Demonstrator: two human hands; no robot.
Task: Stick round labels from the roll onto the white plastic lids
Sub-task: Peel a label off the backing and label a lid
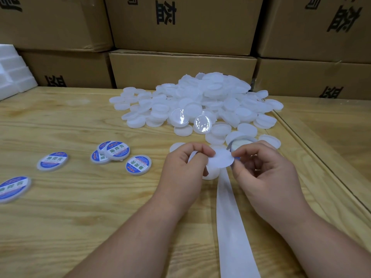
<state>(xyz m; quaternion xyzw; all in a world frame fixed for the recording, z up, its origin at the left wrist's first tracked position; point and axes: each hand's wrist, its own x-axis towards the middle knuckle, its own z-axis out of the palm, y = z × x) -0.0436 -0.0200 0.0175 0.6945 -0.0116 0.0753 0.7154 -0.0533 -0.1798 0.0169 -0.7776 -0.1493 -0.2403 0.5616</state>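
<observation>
The bench (80,207) is light wood with a brown grain pattern. The heap of lids (200,101) is translucent white. The finished lids (138,165) carry blue labels with a white band and green characters. The cartons (180,23) are brown with black characters.

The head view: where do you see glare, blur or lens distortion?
In the head view, glare sits on two shiny discs in the pile of white lids; motion blur smears the labelled lid at the left edge; the wide lens bends the cardboard boxes; both hands, left hand and right hand, look sharp.
</observation>
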